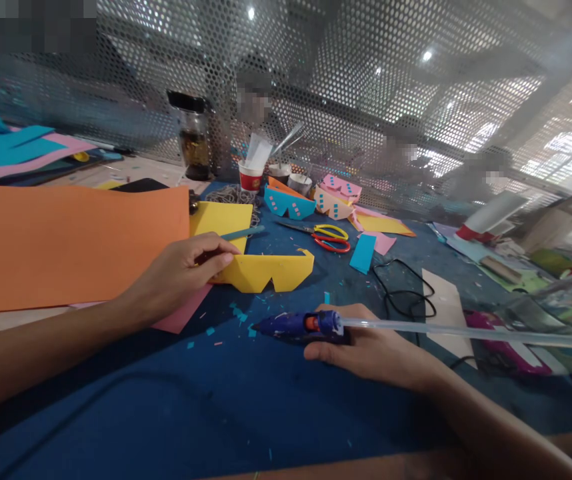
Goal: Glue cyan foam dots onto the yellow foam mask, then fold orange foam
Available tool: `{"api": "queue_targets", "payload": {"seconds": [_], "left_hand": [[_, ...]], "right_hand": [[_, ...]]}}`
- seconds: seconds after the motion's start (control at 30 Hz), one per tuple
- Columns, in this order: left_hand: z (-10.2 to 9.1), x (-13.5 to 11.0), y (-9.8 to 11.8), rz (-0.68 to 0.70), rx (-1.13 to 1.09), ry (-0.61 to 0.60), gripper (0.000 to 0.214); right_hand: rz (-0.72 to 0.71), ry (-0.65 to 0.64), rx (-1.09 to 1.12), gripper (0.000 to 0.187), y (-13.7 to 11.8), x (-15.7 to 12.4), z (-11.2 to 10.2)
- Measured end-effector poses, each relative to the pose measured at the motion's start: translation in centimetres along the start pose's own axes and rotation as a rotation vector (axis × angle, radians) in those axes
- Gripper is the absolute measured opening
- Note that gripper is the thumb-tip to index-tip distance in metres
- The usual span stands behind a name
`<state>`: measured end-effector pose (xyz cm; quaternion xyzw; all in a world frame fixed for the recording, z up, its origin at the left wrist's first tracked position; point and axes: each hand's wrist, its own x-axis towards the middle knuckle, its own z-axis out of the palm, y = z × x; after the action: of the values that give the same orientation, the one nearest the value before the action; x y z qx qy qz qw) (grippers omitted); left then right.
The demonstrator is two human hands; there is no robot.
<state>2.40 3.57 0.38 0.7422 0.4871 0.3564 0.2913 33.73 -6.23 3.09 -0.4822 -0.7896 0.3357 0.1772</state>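
Observation:
Between the thumb and fingers of my left hand (191, 267) is one end of a pair of yellow paper glasses (271, 272), notched at the bottom middle. Their far right end curls back. My right hand (361, 353) grips a blue hot glue gun (299, 327), its dark nozzle pointing left, below the glasses and apart from them. A long clear glue stick (441, 330) sticks out of its back toward the right. Small blue and pink paper scraps (239, 313) lie on the blue table surface (191, 413) near the nozzle.
Orange paper (66, 247) covers the left side. Scissors (329, 237), blue paper glasses (290, 204), pink paper glasses (341, 188) and paper cups (250, 177) stand or lie behind. A black cord (401, 293) loops at right near a magenta tool (511, 343). A jar (193, 140) stands by the perforated screen (316, 80).

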Motion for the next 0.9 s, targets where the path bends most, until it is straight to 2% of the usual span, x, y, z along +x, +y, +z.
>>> {"api": "queue_targets", "payload": {"seconds": [0.33, 0.53, 0.73, 0.9], "left_hand": [[0.1, 0.0, -0.5, 0.012, 0.024, 0.022, 0.039], [-0.2, -0.1, -0.4, -0.024, -0.013, -0.004, 0.04], [-0.4, 0.0, -0.7, -0.01, 0.018, 0.005, 0.041], [-0.2, 0.1, -1.2, -0.003, 0.043, 0.023, 0.041]], "right_hand": [[0.045, 0.094, 0.134, 0.037, 1.2, -0.1, 0.8], [-0.002, 0.25, 0.175, 0.031, 0.8, -0.1, 0.5], [-0.077, 0.465, 0.03, 0.026, 0.5, 0.2, 0.2], [-0.135, 0.471, -0.115, 0.023, 0.9, 0.3, 0.4]]}}
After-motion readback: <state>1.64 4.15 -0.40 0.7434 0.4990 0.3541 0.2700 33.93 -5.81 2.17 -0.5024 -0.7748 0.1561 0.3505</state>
